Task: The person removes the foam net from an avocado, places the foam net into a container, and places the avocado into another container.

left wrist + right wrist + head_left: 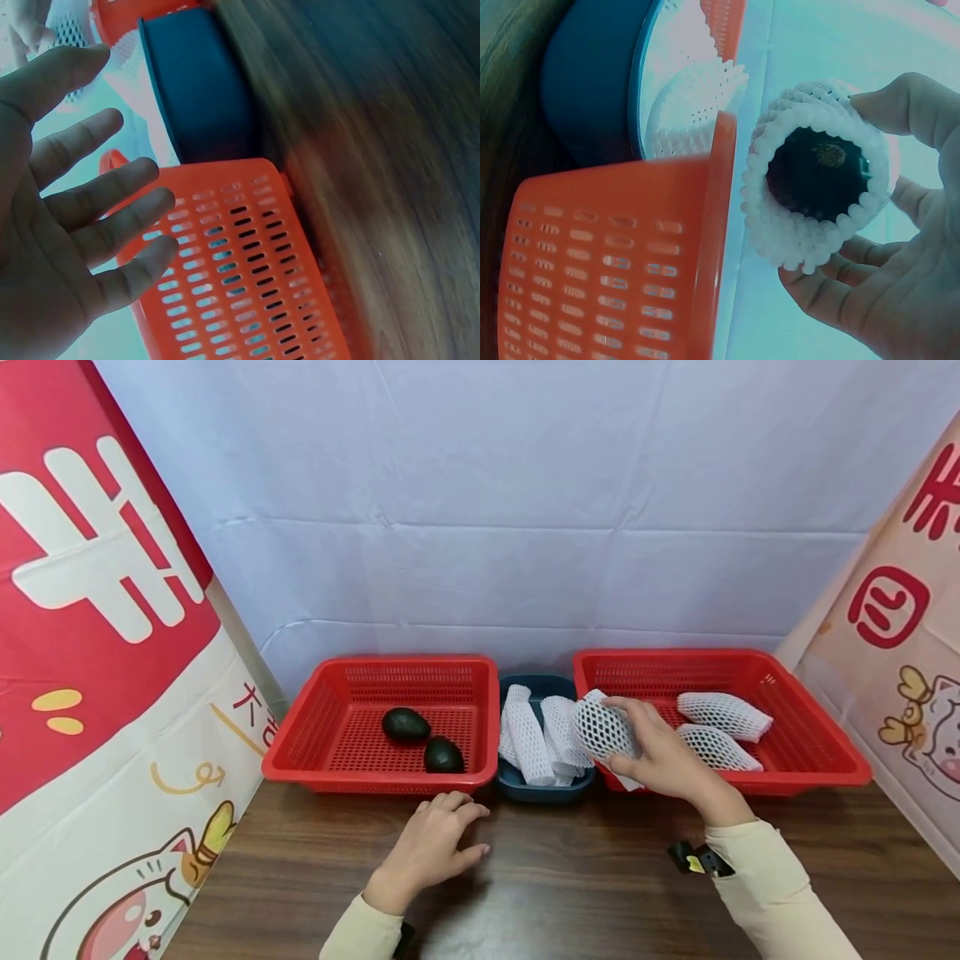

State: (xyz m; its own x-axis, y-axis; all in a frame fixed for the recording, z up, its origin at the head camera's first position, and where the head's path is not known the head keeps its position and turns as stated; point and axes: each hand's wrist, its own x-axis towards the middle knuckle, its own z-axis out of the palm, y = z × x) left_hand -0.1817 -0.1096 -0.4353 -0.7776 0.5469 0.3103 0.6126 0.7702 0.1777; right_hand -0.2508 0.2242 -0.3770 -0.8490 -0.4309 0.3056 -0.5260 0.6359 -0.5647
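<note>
Nearest, the wood-grained bench (555, 893) is crossed from below by two cream sleeves (772, 881), with a black device (697, 858) seen at the right wrist. The left hand (435, 843) is held before the left red basket (375, 782); its fingers are spread and nothing is grasped. By the right hand (660, 756), a dark fruit in a white foam net (602, 729) is grasped between thumb and fingers. The wrapped fruit is held over the meeting of the blue tub (543, 794) and the right red basket (817, 768); part of that basket's near rim is covered by the hand.

Loose foam nets (528, 739) are heaped in the tub, which is set between the baskets. Two net-wrapped pieces (723, 714) are contained in the right basket. Two bare avocados (406, 724) are contained in the left one, the nearer being partly hidden by the front rim. All is backed by a pale creased sheet (487, 527).

The wrapped fruit's long axis is slanted from upper left to lower right in the head view. Its open net end, where a brown stem scar is exposed, is turned towards the right wrist camera.
</note>
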